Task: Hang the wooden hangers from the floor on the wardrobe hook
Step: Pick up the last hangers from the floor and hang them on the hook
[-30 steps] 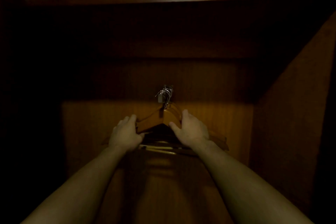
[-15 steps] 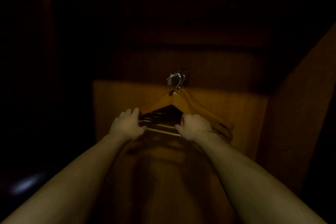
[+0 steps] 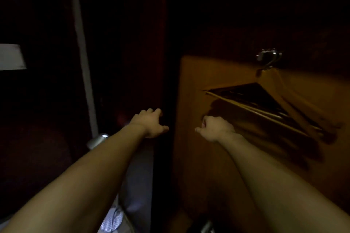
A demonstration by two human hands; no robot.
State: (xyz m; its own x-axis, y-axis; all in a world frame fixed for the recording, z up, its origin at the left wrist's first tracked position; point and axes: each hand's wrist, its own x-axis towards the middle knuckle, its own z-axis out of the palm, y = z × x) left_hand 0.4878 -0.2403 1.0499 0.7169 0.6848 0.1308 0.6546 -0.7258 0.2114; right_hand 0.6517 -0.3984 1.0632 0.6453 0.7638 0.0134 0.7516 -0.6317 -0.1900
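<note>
Several wooden hangers (image 3: 295, 98) hang together from the metal wardrobe hook (image 3: 268, 56) on the wardrobe's back panel, at the right of the head view. My right hand (image 3: 216, 128) is below and left of them, fingers loosely curled, holding nothing and apart from the hangers. My left hand (image 3: 150, 124) is further left, by the wardrobe's dark side edge (image 3: 164, 81), fingers loosely bent with nothing in it. Whether it touches that edge is too dark to tell.
The lit wooden back panel (image 3: 217, 81) fills the right half. A pale vertical strip (image 3: 81, 43) and a shiny round metal object (image 3: 98, 139) stand at the left. A pale patterned floor patch (image 3: 113, 221) shows below. The rest is very dark.
Both hands have let go of the hangers and drawn back to the left. The view has swung left, so the hook and hangers now sit at the right.
</note>
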